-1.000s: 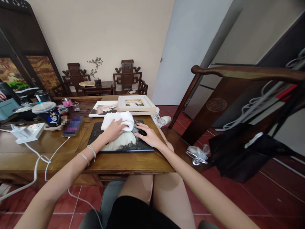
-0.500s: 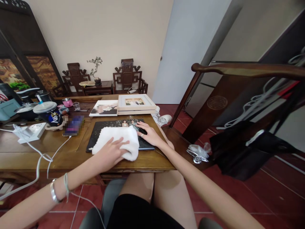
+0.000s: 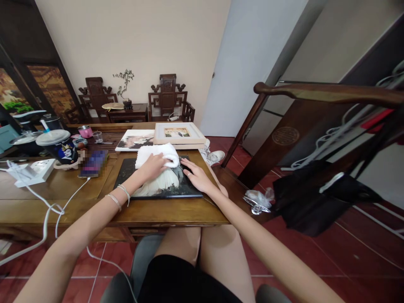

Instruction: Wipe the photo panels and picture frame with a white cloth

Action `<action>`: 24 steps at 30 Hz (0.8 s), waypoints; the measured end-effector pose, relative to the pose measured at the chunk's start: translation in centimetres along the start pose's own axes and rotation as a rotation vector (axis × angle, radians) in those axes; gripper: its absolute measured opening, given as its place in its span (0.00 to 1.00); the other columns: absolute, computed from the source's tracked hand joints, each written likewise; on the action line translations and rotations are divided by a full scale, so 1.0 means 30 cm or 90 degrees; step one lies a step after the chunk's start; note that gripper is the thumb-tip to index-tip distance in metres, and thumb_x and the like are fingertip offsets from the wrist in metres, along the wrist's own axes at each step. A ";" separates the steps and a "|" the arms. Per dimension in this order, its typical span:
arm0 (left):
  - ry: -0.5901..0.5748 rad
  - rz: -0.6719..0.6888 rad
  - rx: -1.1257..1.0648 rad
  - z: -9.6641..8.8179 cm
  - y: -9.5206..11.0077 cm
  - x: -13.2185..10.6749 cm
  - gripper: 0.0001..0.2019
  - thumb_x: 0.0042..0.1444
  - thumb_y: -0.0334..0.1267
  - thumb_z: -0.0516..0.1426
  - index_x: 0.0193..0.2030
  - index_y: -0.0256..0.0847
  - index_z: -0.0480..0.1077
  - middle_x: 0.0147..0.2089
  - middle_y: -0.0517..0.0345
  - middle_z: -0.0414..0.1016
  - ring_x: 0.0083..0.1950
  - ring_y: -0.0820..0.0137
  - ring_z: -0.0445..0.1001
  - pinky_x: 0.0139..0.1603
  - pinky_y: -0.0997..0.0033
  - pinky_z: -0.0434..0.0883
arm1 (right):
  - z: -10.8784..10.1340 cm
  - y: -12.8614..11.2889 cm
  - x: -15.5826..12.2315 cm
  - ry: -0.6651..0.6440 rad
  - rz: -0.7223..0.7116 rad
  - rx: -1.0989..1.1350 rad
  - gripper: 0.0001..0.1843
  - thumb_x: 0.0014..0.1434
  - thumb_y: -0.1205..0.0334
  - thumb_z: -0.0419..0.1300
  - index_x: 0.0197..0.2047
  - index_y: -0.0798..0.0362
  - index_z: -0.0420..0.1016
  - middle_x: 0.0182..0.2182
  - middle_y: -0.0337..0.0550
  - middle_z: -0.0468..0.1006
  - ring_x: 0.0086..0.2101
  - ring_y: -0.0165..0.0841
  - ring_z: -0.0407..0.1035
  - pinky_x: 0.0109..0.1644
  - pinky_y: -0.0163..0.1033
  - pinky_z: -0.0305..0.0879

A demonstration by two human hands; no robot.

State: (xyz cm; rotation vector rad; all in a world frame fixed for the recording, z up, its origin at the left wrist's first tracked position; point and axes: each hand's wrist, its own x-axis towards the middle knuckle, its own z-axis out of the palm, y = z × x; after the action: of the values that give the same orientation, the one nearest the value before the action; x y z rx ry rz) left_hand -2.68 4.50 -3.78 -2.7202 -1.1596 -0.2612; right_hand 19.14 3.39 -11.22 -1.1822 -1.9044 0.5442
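Note:
My left hand presses on a bunched white cloth, fingers bent over it. The cloth lies across the far edge of a dark photo panel, which is flat on the wooden table. A white dress shows in the panel's picture, while its upper part is covered by the cloth. My right hand rests on the panel's right side, fingers stretched out and holding nothing.
Behind the panel lie a white framed picture and a photo print. Left are a phone on a cable, a lidded cup and a power strip. A wooden chair stands right, with a black bag.
My left hand has pushed the cloth away from me to the panel's far edge, uncovering the pictured white dress. My right hand stays on the panel's right side.

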 end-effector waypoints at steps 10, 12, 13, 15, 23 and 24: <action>-0.091 0.079 0.098 -0.107 0.266 -0.268 0.13 0.63 0.31 0.53 0.52 0.39 0.73 0.64 0.44 0.66 0.65 0.52 0.63 0.61 0.51 0.63 | 0.006 0.023 0.006 -0.004 -0.013 0.000 0.23 0.61 0.64 0.52 0.58 0.50 0.73 0.63 0.45 0.67 0.65 0.40 0.55 0.71 0.54 0.46; -0.106 0.107 0.096 -0.123 0.293 -0.319 0.13 0.61 0.29 0.54 0.51 0.39 0.73 0.65 0.44 0.65 0.66 0.49 0.61 0.62 0.49 0.63 | 0.005 0.022 0.006 -0.007 -0.011 -0.003 0.23 0.61 0.63 0.52 0.59 0.50 0.73 0.63 0.45 0.66 0.65 0.40 0.55 0.71 0.53 0.47; -0.111 0.115 0.088 -0.127 0.298 -0.335 0.13 0.61 0.29 0.54 0.51 0.39 0.73 0.66 0.44 0.64 0.67 0.49 0.61 0.62 0.49 0.63 | 0.005 0.021 0.006 -0.010 -0.010 -0.004 0.23 0.62 0.63 0.52 0.59 0.50 0.73 0.63 0.45 0.66 0.65 0.40 0.55 0.71 0.53 0.47; -0.112 0.117 0.061 -0.127 0.290 -0.342 0.13 0.62 0.29 0.53 0.51 0.40 0.73 0.66 0.46 0.64 0.67 0.50 0.60 0.62 0.49 0.63 | 0.005 0.020 0.006 -0.013 -0.009 -0.007 0.23 0.61 0.63 0.52 0.59 0.51 0.73 0.63 0.46 0.66 0.65 0.40 0.56 0.71 0.53 0.47; -0.090 0.065 -0.072 -0.044 0.139 -0.137 0.16 0.63 0.30 0.53 0.56 0.42 0.70 0.69 0.46 0.59 0.72 0.56 0.53 0.67 0.50 0.58 | -0.002 0.015 0.003 0.005 0.055 0.078 0.24 0.64 0.55 0.51 0.62 0.48 0.69 0.64 0.44 0.65 0.65 0.39 0.55 0.71 0.53 0.45; -0.089 0.061 -0.084 -0.034 0.126 -0.107 0.17 0.62 0.29 0.53 0.57 0.43 0.70 0.70 0.46 0.57 0.72 0.55 0.51 0.67 0.48 0.58 | -0.003 0.014 0.002 0.019 0.075 0.105 0.25 0.65 0.52 0.51 0.62 0.47 0.68 0.64 0.43 0.65 0.65 0.39 0.56 0.71 0.53 0.45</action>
State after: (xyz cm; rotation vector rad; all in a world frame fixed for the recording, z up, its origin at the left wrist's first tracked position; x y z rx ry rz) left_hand -2.21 -0.54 -3.85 -2.9417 -1.0765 -0.1413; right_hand 19.41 3.64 -11.44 -1.1921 -1.7375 0.7288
